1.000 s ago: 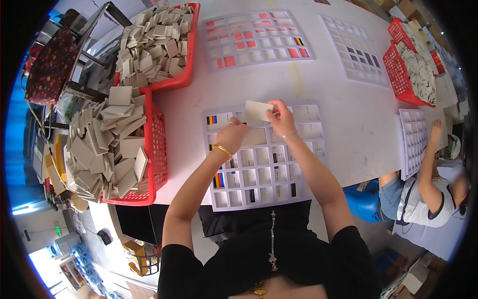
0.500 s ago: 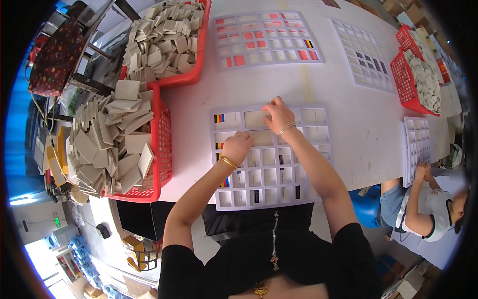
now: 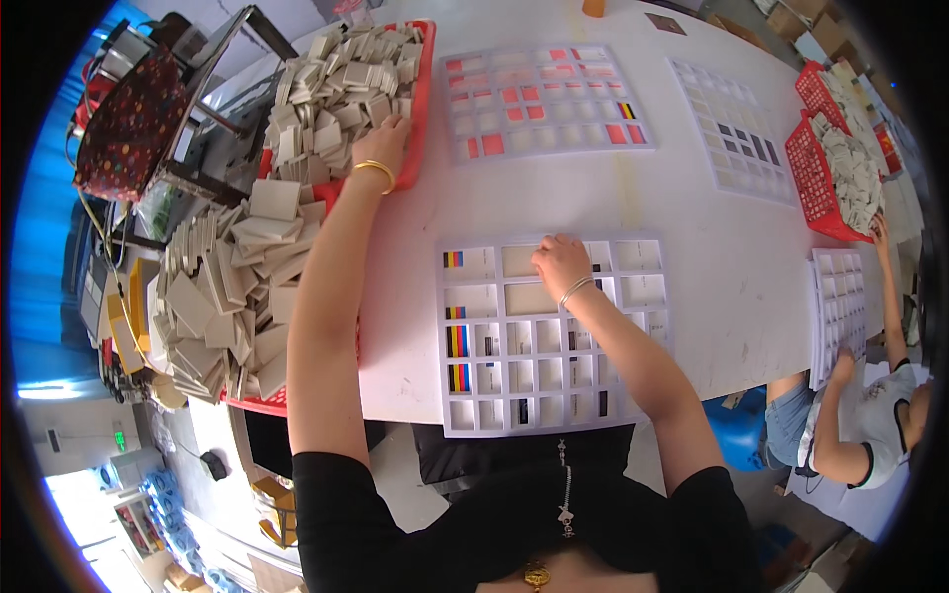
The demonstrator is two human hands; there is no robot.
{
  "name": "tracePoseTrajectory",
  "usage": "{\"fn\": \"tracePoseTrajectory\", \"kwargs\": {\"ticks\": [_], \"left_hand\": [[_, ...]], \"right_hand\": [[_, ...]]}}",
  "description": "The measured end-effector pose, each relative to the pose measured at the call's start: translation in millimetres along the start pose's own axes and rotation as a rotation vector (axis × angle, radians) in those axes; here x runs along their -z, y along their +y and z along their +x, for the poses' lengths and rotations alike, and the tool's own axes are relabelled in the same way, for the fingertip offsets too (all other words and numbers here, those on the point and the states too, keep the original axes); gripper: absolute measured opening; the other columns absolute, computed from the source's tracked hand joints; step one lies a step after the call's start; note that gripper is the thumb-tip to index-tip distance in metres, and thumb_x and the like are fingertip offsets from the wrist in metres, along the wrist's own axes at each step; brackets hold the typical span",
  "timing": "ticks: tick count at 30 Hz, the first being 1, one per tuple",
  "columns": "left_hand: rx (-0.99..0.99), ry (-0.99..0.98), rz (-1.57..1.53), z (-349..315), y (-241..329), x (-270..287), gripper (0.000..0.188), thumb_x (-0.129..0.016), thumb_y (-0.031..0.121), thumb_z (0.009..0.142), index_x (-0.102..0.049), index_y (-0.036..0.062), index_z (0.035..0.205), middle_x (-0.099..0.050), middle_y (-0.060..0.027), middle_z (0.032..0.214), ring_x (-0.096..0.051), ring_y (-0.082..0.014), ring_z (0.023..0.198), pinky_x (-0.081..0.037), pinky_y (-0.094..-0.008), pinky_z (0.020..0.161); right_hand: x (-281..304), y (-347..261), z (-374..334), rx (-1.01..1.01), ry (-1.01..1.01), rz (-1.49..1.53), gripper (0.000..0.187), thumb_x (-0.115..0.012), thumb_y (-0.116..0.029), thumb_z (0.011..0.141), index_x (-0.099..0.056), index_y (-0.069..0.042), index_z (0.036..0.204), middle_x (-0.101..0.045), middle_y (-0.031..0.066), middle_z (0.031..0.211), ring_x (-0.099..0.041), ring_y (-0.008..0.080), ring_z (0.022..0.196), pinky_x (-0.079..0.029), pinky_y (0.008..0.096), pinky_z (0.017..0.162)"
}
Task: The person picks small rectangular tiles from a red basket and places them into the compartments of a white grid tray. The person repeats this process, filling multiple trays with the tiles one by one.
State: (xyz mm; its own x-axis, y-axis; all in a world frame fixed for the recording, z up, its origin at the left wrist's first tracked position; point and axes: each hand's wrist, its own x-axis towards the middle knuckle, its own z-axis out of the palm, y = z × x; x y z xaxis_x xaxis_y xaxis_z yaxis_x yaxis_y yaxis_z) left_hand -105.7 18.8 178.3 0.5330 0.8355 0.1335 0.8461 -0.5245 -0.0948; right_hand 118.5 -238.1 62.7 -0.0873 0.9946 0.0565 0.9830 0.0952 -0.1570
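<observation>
A white compartment tray (image 3: 554, 429) lies on the tabletop (image 3: 415, 306) just in front of the person, its square cells in rows; striped cards in black, yellow, red and blue show in several left-hand cells, and flat beige pieces (image 3: 529, 297) sit in two wider compartments near its far edge. To the left, the nearer red basket (image 3: 267, 405) is heaped with loose tiles (image 3: 213, 306), tipped at all angles. The right hand (image 3: 562, 262) rests at the tray's far row, its arm bent inward and its fingers curled down against the uppermost beige piece; whether they grip it I cannot tell. The left arm stretches straight forward, and the left hand (image 3: 384, 150) lies palm down, partly closed, on the pile in the farther red basket (image 3: 420, 119); its fingertips are hidden, so any hold cannot be told. The tiles look thin, rigid and matt, with square-cut edges; the baskets are perforated plastic. Beyond lie a tray with pink-red cells (image 3: 514, 153) and, farther right, a tray with dark inserts (image 3: 756, 178).
</observation>
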Motion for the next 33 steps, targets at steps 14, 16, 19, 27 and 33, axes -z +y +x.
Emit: {"fn": "tracePoseTrajectory", "kwargs": {"ticks": [14,16,19,27,33], "left_hand": [[-0.102,-0.331,0.015,28.4,-42.5,-19.5,0.018,-0.063,0.019,0.082,-0.065,0.0115,0.098,-0.052,-0.0139,0.129,-0.061,-0.0323,0.101,-0.05,-0.0416,0.084],[-0.024,-0.259,-0.027,26.3,-32.7,-11.5,0.019,-0.066,0.019,0.08,-0.065,0.0094,0.096,-0.06,-0.0136,0.114,-0.062,-0.0334,0.097,-0.05,-0.0422,0.083],[0.107,-0.1,-0.18,17.6,-24.2,5.9,0.022,-0.069,0.021,0.078,-0.065,0.0066,0.094,-0.066,-0.0143,0.096,-0.063,-0.034,0.09,-0.05,-0.0424,0.079],[0.426,0.351,-1.243,5.2,-33.0,26.4,0.031,-0.077,0.026,0.076,-0.064,0.0021,0.091,-0.066,-0.0076,0.082,-0.063,-0.0138,0.067,-0.049,-0.026,0.053],[0.4,0.345,-1.652,-36.1,26.0,45.8,0.02,-0.073,0.018,0.082,-0.063,0.004,0.092,-0.064,-0.0029,0.082,-0.06,-0.0091,0.061,-0.047,-0.0211,0.05]], "right_hand": [[6.8,-1.8,0.5,-0.06,-0.103,0.029,0.017,-0.062,-0.007,0.074,-0.068,-0.016,0.087,-0.06,-0.0007,0.097,-0.055,0.0172,0.098,-0.04,0.0372,0.084],[3.7,-0.5,0.0,-0.068,-0.094,0.026,0.017,-0.062,-0.007,0.074,-0.068,-0.016,0.088,-0.059,-0.0007,0.096,-0.055,0.0171,0.097,-0.04,0.0375,0.084],[2.7,0.2,-0.5,-0.07,-0.096,0.053,0.016,-0.062,-0.008,0.075,-0.068,-0.016,0.089,-0.059,-0.0003,0.096,-0.055,0.0171,0.097,-0.04,0.0378,0.084],[10.4,-1.3,1.5,-0.086,-0.156,0.071,0.012,-0.061,-0.011,0.079,-0.068,-0.017,0.088,-0.06,-0.0008,0.099,-0.055,0.017,0.101,-0.04,0.0381,0.085],[30.4,5.8,17.1,-0.199,0.031,0.734,0.023,-0.065,-0.024,0.083,-0.064,-0.01,0.102,-0.061,0.0035,0.099,-0.06,0.0174,0.08,-0.046,0.0324,0.069]]}}
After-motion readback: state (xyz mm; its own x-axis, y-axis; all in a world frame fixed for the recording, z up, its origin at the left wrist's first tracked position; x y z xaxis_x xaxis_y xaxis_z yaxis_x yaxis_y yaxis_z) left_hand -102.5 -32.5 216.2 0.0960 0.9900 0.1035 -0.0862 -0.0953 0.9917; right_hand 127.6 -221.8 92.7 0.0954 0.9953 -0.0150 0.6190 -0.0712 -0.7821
